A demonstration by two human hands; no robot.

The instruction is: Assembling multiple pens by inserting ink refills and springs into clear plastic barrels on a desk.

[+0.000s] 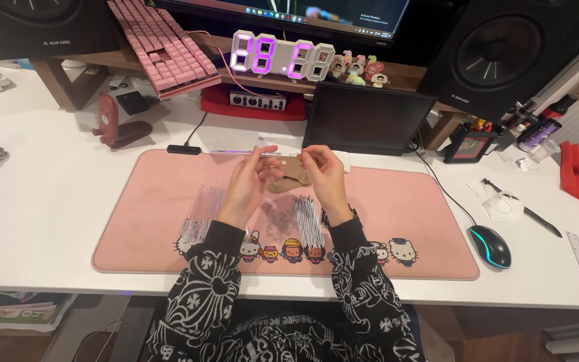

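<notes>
Broadly: white desk (48, 201), pink desk mat (430, 221) across its middle, dark tablet screen (366, 117) propped behind. Further back a pink keyboard (162, 43) tilted on a shelf and a glowing digit clock (281, 55). Black mouse (490, 245) off the mat's right edge.

On the mat: row of clear pen barrels (202, 211) at left, bundle of thin refills (308, 221) at centre-right, both near the wrists. Small tan pouch (289, 179) behind the hands.

Both hands raised over the mat. Left hand (244, 184) and right hand (324, 175) each pinching one end of a slim clear pen (279, 154), held level between fingertips, above the pouch.

Risks, as judged: light fingertip pinch, so likely slip and roll toward the mat's far edge. Sleeves close over barrels and refills; a lowered forearm could scatter either pile. Loose small parts, if any, too fine to make out.
</notes>
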